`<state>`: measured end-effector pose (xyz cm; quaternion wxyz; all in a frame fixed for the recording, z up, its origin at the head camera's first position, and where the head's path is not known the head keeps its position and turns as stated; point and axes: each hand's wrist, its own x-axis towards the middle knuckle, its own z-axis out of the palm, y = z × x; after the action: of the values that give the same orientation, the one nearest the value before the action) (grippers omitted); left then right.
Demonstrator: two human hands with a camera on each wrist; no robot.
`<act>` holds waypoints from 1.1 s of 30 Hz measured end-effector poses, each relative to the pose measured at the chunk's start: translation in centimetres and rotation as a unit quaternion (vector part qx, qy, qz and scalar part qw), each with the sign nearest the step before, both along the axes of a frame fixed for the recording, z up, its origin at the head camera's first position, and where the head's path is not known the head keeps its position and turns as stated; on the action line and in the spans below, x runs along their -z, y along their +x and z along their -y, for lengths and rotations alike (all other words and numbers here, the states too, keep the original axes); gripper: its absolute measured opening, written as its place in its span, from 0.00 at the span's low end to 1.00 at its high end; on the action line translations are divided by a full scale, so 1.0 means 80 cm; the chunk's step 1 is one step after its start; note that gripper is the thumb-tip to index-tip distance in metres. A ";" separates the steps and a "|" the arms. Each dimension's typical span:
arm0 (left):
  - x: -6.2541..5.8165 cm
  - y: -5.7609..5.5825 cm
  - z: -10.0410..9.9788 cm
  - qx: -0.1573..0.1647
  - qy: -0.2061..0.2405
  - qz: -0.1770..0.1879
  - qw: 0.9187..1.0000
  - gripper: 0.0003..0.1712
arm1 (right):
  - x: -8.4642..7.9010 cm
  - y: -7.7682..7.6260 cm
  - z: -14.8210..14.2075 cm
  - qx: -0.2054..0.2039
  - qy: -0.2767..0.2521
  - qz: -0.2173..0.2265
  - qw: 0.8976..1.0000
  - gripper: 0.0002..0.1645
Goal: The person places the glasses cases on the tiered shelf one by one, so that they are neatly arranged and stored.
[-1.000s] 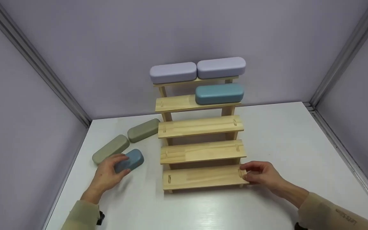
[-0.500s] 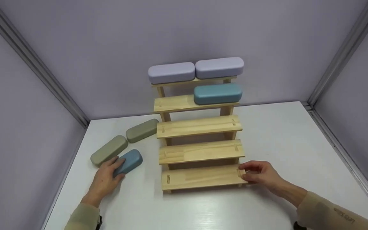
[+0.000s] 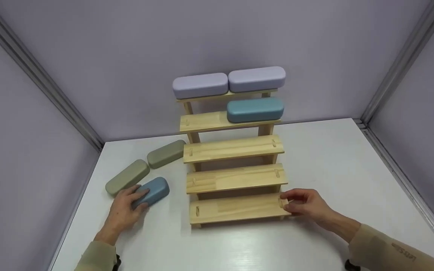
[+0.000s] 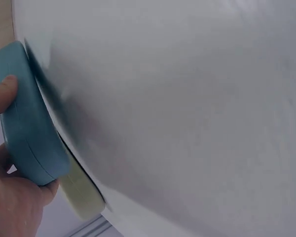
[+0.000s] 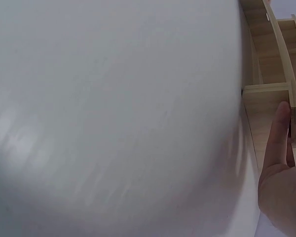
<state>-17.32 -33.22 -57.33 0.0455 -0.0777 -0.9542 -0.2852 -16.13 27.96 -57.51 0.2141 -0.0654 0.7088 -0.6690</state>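
My left hand (image 3: 122, 210) grips a blue, rounded glasses case (image 3: 155, 191) at its near end, left of the shelf. In the left wrist view the thumb presses one long side of the blue case (image 4: 32, 118) while fingers curl round its lower end. My right hand (image 3: 309, 205) pinches the right end of the lowest step of a wooden tiered shelf (image 3: 236, 180). From the right wrist, the thumb (image 5: 278, 131) shows under that board, with fingers on the other side. Two olive-green cases, one nearer (image 3: 128, 177) and one farther (image 3: 166, 154), lie beyond the blue case on the table.
Two lavender cases, left (image 3: 200, 86) and right (image 3: 257, 79), stand side by side on the top step. A teal case (image 3: 255, 110) sits on the right half of the second step. The white table (image 3: 239, 248) meets grey walls at the back and sides.
My left hand has drawn back toward the blue case's near end, and its fingers have closed round it. The case has shifted slightly toward the shelf. My right hand keeps its place.
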 end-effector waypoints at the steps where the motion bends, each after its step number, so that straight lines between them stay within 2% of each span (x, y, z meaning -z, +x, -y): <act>1: -0.003 -0.001 -0.001 0.003 0.004 -0.008 1.000 0.28 | 0.000 0.000 0.000 0.001 0.001 0.001 1.000 0.27; 6: -0.029 -0.008 -0.005 0.019 0.025 -0.039 0.999 0.27 | 0.000 0.000 -0.001 0.001 0.003 0.001 1.000 0.28; 14: -0.091 -0.018 -0.010 0.051 0.046 -0.089 0.994 0.28 | 0.001 -0.001 0.000 -0.001 0.004 -0.006 1.000 0.28; 20: -0.145 -0.028 -0.015 0.060 0.061 -0.089 0.992 0.28 | 0.003 0.001 -0.002 -0.003 0.004 -0.014 1.000 0.29; 23: -0.169 -0.034 -0.022 0.070 0.063 -0.103 0.990 0.28 | 0.003 0.002 -0.003 0.002 0.008 -0.014 1.000 0.29; 27: -0.196 -0.044 -0.034 0.094 0.051 -0.121 0.987 0.29 | 0.002 0.002 -0.003 0.005 0.010 -0.013 1.000 0.29; 33: -0.234 -0.063 -0.062 0.142 0.032 -0.104 0.984 0.28 | 0.002 0.002 -0.002 0.006 0.008 -0.012 1.000 0.30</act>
<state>-22.34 -28.28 -38.64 0.1058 -0.2404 -0.9140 -0.3091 -16.01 28.10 -57.64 0.2022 -0.0672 0.7169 -0.6638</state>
